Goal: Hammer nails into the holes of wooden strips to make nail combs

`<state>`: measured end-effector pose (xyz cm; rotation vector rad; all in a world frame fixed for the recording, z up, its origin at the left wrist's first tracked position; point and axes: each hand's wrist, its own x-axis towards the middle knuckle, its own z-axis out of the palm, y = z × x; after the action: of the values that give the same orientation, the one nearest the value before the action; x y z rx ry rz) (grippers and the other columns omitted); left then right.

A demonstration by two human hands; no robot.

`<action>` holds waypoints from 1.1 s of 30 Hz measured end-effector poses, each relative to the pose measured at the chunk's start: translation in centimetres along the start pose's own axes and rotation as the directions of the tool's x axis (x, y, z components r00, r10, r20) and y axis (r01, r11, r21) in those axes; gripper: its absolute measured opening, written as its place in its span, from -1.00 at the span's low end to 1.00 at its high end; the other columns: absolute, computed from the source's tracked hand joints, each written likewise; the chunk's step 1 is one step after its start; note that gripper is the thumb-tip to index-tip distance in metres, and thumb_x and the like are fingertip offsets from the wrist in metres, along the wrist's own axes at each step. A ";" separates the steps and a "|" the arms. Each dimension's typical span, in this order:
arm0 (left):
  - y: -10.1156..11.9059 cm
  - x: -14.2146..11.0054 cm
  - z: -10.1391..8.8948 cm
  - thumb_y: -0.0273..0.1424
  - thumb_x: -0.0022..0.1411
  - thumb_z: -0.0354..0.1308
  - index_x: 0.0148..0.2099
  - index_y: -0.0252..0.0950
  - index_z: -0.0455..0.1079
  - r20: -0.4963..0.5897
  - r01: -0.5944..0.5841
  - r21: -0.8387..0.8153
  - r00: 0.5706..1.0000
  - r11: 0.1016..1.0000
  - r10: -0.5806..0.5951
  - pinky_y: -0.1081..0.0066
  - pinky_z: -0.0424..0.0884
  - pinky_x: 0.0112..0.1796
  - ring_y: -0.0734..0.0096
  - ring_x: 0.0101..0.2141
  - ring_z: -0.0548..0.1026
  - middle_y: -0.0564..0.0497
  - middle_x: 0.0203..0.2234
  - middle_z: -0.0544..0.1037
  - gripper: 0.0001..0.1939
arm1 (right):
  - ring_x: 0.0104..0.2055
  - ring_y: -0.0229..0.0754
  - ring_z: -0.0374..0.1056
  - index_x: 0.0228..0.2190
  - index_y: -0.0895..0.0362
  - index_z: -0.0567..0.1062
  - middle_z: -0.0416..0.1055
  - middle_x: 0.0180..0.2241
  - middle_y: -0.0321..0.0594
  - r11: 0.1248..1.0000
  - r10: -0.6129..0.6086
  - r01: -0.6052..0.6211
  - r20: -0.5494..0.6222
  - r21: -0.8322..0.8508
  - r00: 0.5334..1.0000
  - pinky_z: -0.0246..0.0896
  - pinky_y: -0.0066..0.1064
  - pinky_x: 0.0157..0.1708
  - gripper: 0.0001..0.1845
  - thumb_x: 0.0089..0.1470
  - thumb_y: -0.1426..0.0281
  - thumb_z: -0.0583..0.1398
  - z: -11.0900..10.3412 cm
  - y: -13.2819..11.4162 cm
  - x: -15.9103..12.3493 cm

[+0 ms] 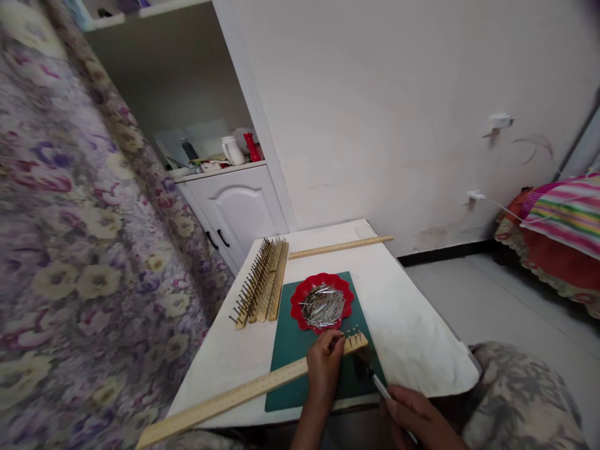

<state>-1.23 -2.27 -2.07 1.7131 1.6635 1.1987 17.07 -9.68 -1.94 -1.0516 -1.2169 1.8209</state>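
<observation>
My left hand rests over a long wooden strip with rows of small holes, its thumb and forefinger pinched at a nail near the strip's right end. Several nails stand upright in that end, just right of the fingertips. In my right hand is a hammer, gripped by its handle; its dark, blurred head is low beside the strip's end. Behind my left hand a red scalloped bowl holds many loose nails. Strip and bowl lie across a green mat.
Wooden strips full of upright nails lie side by side on the left of the white-covered table. Another bare strip lies at the back. A floral curtain hangs left; a white cabinet and wall stand beyond.
</observation>
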 end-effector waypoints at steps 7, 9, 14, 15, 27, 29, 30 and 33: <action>-0.3 0.1 0.1 -0.38 0.13 0.05 -0.35 -0.28 0.46 0.027 0.009 -0.009 1.000 1.000 -0.009 0.55 0.25 -0.43 0.47 -0.47 0.42 0.08 -0.50 0.52 -0.83 | -0.89 -0.47 -0.01 -0.42 0.13 0.27 0.32 -0.77 -0.48 0.995 -0.098 0.098 0.077 0.013 0.992 -0.26 -0.68 -0.89 -0.68 0.13 0.12 0.02 1.3 -5.3 2.1; -0.4 0.1 0.2 -0.38 0.12 0.06 -0.38 -0.29 0.45 0.012 0.008 0.017 1.000 1.000 -0.008 0.56 0.23 -0.45 0.49 -0.49 0.40 0.09 -0.54 0.50 -0.84 | -0.89 -0.48 0.01 -0.41 0.14 0.28 0.33 -0.77 -0.48 0.992 -0.122 0.122 0.071 -0.002 0.990 -0.28 -0.69 -0.90 -0.71 0.15 0.16 0.01 1.6 -5.5 3.0; -0.6 0.1 0.3 -0.42 0.10 0.04 -0.41 -0.30 0.44 0.007 0.001 0.054 1.000 0.999 -0.002 0.56 0.18 -0.47 0.52 -0.53 0.35 0.12 -0.59 0.45 -0.84 | -0.89 -0.49 0.02 -0.44 0.15 0.28 0.31 -0.79 -0.50 0.994 -0.096 0.098 0.056 -0.046 0.994 -0.26 -0.70 -0.91 -0.72 0.14 0.19 0.02 1.9 -5.1 3.8; -0.6 0.1 0.3 -0.42 0.10 0.04 -0.42 -0.30 0.44 0.008 0.002 0.060 1.000 0.998 -0.002 0.56 0.18 -0.48 0.52 -0.53 0.35 0.12 -0.59 0.45 -0.84 | -0.89 -0.49 0.02 -0.44 0.15 0.29 0.31 -0.78 -0.50 0.994 -0.094 0.097 0.059 -0.047 0.994 -0.26 -0.70 -0.91 -0.72 0.14 0.19 0.02 2.0 -5.1 3.7; -0.4 0.0 0.3 -0.41 0.11 0.05 -0.43 -0.29 0.43 0.010 0.018 0.089 1.000 0.996 -0.019 0.55 0.21 -0.46 0.50 -0.51 0.38 0.11 -0.58 0.47 -0.85 | -0.88 -0.49 0.02 -0.40 0.14 0.27 0.32 -0.76 -0.49 0.993 -0.113 0.115 0.067 -0.019 0.991 -0.23 -0.71 -0.90 -0.72 0.14 0.16 0.03 1.7 -5.6 3.2; -0.3 0.0 0.2 -0.41 0.12 0.06 -0.39 -0.28 0.44 0.012 0.012 0.075 1.000 0.997 -0.013 0.54 0.25 -0.42 0.47 -0.46 0.42 0.08 -0.52 0.51 -0.86 | -0.88 -0.49 0.01 -0.38 0.13 0.26 0.32 -0.76 -0.49 0.993 -0.121 0.120 0.064 0.015 0.991 -0.24 -0.70 -0.90 -0.71 0.14 0.15 0.02 1.4 -5.7 2.6; -0.3 0.0 0.1 -0.42 0.12 0.06 -0.37 -0.27 0.45 0.015 0.008 0.059 1.000 0.998 -0.009 0.54 0.27 -0.40 0.46 -0.44 0.43 0.07 -0.48 0.53 -0.86 | -0.88 -0.49 -0.02 -0.38 0.13 0.26 0.31 -0.76 -0.50 0.993 -0.115 0.114 0.061 0.034 0.991 -0.25 -0.70 -0.90 -0.70 0.13 0.13 0.03 1.2 -5.6 2.3; -0.1 -0.1 -0.5 -0.42 0.11 0.07 -0.35 -0.27 0.45 0.037 -0.008 0.020 0.999 1.000 0.008 0.52 0.29 -0.38 0.44 -0.41 0.45 0.06 -0.44 0.54 -0.88 | -0.89 -0.48 -0.08 -0.40 0.13 0.27 0.28 -0.79 -0.50 0.996 -0.060 0.056 0.064 0.066 0.996 -0.29 -0.66 -0.90 -0.63 0.08 0.06 0.04 0.3 -4.4 1.3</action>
<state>-1.69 -2.51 -1.93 1.7451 1.6533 1.1505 16.74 -7.27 1.95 -0.9182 -1.2072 1.8498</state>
